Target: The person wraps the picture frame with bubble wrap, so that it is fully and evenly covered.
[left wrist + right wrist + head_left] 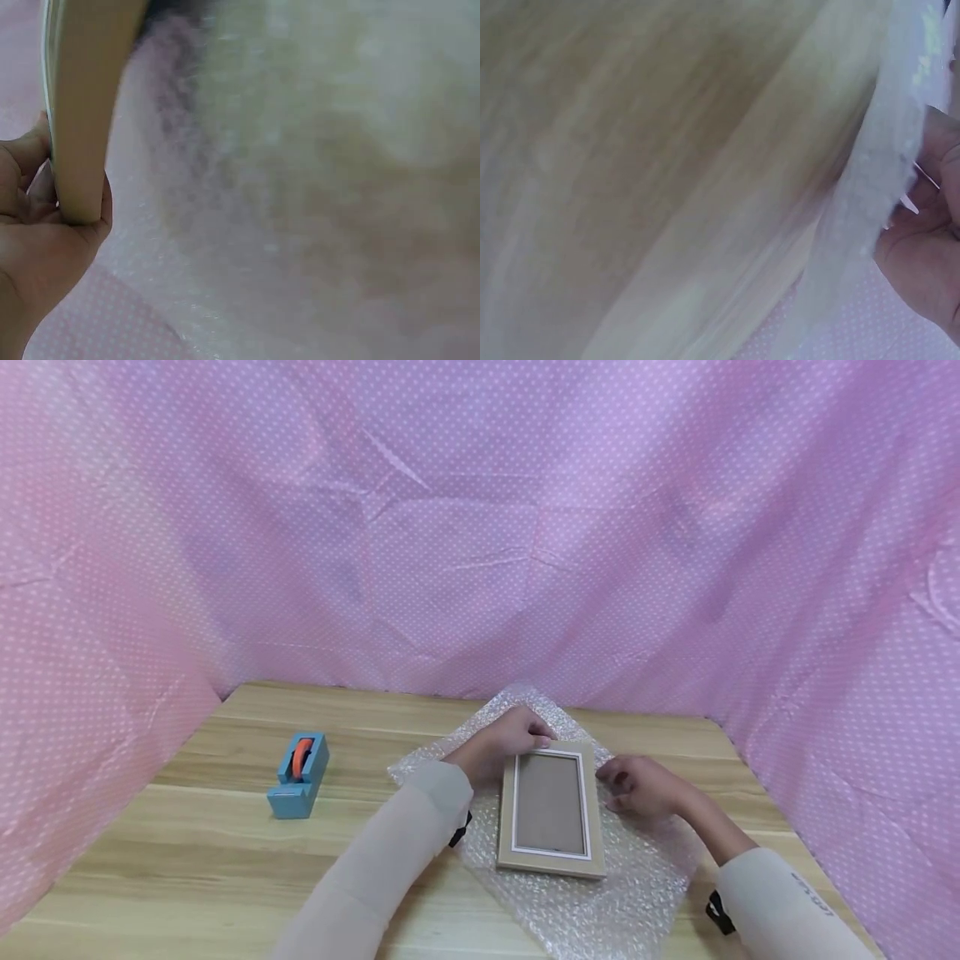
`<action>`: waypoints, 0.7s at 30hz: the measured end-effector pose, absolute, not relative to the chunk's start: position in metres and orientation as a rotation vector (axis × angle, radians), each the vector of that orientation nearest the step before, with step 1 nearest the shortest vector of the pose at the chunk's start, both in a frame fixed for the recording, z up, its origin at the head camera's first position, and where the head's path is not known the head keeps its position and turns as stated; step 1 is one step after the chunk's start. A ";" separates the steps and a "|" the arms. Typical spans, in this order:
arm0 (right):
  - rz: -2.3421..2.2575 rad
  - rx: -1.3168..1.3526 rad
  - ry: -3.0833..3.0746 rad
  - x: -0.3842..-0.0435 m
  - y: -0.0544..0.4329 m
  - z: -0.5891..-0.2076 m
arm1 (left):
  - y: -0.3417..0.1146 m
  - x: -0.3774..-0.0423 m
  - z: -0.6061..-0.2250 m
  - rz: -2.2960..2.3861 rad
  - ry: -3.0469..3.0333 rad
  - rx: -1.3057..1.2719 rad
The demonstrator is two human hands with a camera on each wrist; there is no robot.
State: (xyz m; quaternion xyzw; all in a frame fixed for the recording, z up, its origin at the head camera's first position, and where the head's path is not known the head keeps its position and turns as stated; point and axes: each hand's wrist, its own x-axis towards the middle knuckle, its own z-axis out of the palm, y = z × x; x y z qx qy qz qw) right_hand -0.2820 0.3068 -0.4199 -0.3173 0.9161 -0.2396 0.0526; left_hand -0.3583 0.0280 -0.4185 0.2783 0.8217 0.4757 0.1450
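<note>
Gripping picture frame [551,806] by far edge with left hand [516,732]; frame just beside right hand [643,787], pinching bubble wrap [600,914].

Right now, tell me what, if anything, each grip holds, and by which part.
The left grip holds the picture frame by its far edge. Whether the right grip pinches the bubble wrap cannot be told.

A picture frame [551,808] lies over bubble wrap [600,914] on a table [172,843], between a left hand [516,733] at its far edge and a right hand [645,785] beside its right edge. Well to the left stands a tape dispenser [300,789]; cloth [480,527] hangs behind
</note>
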 end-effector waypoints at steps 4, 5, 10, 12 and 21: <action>-0.756 -0.962 2.782 -0.284 0.308 -0.421 | 0.029 -0.362 -0.431 1.237 2.475 0.899; -0.758 -0.960 2.779 -0.284 0.308 -0.421 | 0.029 -0.362 -0.432 1.198 2.491 0.921; -0.764 -0.944 2.774 -0.284 0.309 -0.422 | 0.025 -0.358 -0.432 1.092 2.483 0.929; -0.773 -0.940 2.777 -0.284 0.309 -0.423 | 0.023 -0.355 -0.429 1.046 2.505 0.911; -0.780 -0.979 2.873 -0.281 0.315 -0.433 | -0.007 -0.346 -0.428 0.984 2.651 0.790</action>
